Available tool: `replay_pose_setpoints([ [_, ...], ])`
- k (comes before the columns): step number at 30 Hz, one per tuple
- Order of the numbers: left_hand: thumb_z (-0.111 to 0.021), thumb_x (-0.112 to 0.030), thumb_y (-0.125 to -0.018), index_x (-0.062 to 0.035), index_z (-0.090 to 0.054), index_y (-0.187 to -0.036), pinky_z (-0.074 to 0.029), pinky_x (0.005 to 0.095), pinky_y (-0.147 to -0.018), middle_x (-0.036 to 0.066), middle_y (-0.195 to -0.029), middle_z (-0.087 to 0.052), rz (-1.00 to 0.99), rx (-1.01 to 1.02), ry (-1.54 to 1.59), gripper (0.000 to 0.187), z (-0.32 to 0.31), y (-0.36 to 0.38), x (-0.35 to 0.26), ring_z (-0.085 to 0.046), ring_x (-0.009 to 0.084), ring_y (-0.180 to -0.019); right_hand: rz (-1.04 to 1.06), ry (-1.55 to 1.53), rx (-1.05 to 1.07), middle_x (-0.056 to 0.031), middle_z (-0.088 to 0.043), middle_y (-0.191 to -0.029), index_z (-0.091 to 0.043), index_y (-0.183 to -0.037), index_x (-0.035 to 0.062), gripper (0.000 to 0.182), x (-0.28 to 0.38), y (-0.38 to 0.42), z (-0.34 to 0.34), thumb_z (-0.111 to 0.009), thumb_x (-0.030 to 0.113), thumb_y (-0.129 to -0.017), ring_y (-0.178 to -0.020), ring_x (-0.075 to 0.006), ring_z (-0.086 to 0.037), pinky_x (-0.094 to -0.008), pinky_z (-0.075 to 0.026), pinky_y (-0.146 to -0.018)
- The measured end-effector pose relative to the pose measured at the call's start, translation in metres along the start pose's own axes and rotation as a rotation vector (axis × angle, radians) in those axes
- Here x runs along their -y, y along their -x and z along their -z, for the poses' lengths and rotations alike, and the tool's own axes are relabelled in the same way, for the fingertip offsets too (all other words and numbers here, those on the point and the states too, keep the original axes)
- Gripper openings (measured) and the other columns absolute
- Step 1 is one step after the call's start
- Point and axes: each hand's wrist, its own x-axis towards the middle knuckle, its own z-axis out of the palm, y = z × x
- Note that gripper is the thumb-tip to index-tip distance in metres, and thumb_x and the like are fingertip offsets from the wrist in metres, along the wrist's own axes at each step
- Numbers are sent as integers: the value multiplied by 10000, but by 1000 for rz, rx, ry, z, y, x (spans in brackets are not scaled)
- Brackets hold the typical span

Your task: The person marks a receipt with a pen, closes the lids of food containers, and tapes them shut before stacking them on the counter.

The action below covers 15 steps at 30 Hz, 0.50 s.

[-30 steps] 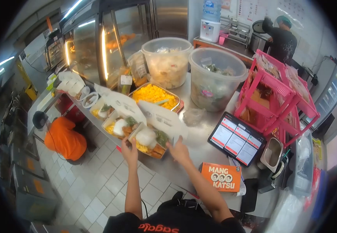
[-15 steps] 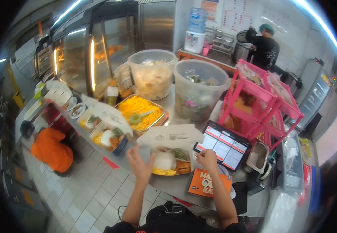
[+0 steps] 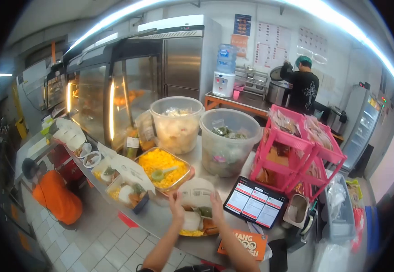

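In the head view, the raised lid of a cardboard meal box [image 3: 197, 190] stands between my two hands. My left hand [image 3: 176, 209] grips the lid's left edge, and my right hand [image 3: 216, 208] has hold of its right edge. Inside the box are white rice [image 3: 191, 221], yellow scrambled-looking food [image 3: 190, 233], a green packet [image 3: 204, 211] and brown pieces of food [image 3: 209, 225]. My right forearm passes over an orange printed box [image 3: 243, 245] and hides part of it.
Left of my hands stand a tray of yellow food [image 3: 172, 159] with a spoon and an open filled box [image 3: 126, 192]. Two large tubs [image 3: 228, 152] sit behind. A tablet [image 3: 256, 201] and pink rack [image 3: 292, 145] are right. Co-workers: orange shirt [image 3: 57, 197], black shirt [image 3: 303, 88].
My hands, apart before, have come together on the meal box lid, which now looks bent inward. The camera view has tilted upward.
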Motion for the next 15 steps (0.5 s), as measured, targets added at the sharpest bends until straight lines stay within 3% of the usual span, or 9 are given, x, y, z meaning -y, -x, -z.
replay_pose_setpoints([
  [3,-492,-261,-909,13,-532,-938,-369,253,-796,78,-911,-535,-123,-291,7,279,-32,18,-4,-474,177,-846,193,91,-196,-50,-512,-933,-511,-949,-2,277,-1,32,-25,-485,272,-917,-860,-142,-453,-254,-354,-805],
  [5,-490,-266,-909,29,-524,-951,-372,272,-800,107,-892,-533,-56,-316,-43,300,-30,8,-8,-481,215,-851,344,245,-451,-51,-482,-819,-495,-923,9,284,-6,24,-30,-457,291,-932,-780,-140,-427,-264,-365,-756],
  [7,-487,-270,-910,46,-515,-964,-375,291,-804,136,-872,-531,-1,-335,-104,321,-25,-3,-15,-488,253,-856,312,221,-395,-86,-482,-787,-521,-936,-16,326,-12,10,-25,-456,303,-927,-758,-201,-454,-296,-378,-740],
  [9,-495,-246,-902,37,-534,-934,-396,336,-781,162,-815,-541,-240,-284,-634,287,-22,-12,-22,-523,296,-852,278,184,-338,-120,-482,-755,-548,-949,-41,370,-6,0,-19,-455,316,-922,-735,-262,-481,-328,-391,-725],
  [10,-495,-246,-902,37,-534,-934,-396,336,-781,162,-815,-541,-238,-293,-636,287,-12,-14,-20,-523,296,-852,259,396,-205,-144,-518,-807,-543,-929,-48,347,6,-3,-13,-470,291,-916,-775,-261,-505,-315,-397,-742],
  [12,-518,-209,-869,18,-584,-884,-422,371,-756,183,-855,-577,-494,-28,-760,237,20,-24,-17,-543,348,-872,241,611,-60,-168,-554,-860,-537,-910,-55,326,30,-6,11,-484,266,-910,-814,-261,-529,-303,-403,-760],
  [13,-518,-209,-869,18,-584,-884,-422,371,-756,183,-855,-577,-496,-35,-759,237,34,-26,-39,-543,348,-872,442,851,118,-191,-569,-899,-552,-940,-55,268,43,-9,26,-507,202,-878,-848,-300,-546,-317,-417,-770],
  [14,-517,-158,-852,-6,-583,-956,-436,369,-765,186,-973,-568,-282,323,-991,196,47,-21,-76,-542,348,-923,645,1084,301,-214,-585,-939,-567,-969,-54,232,57,-10,40,-530,138,-846,-883,-338,-562,-331,-430,-780],
  [15,-517,-106,-834,-29,-582,-1029,-450,366,-775,189,-1091,-559,-44,687,-1197,219,58,-19,-100,-541,348,-973,552,1033,547,-217,-594,-943,-573,-1015,-23,234,74,-9,55,-526,87,-814,-887,-354,-568,-339,-444,-775],
])
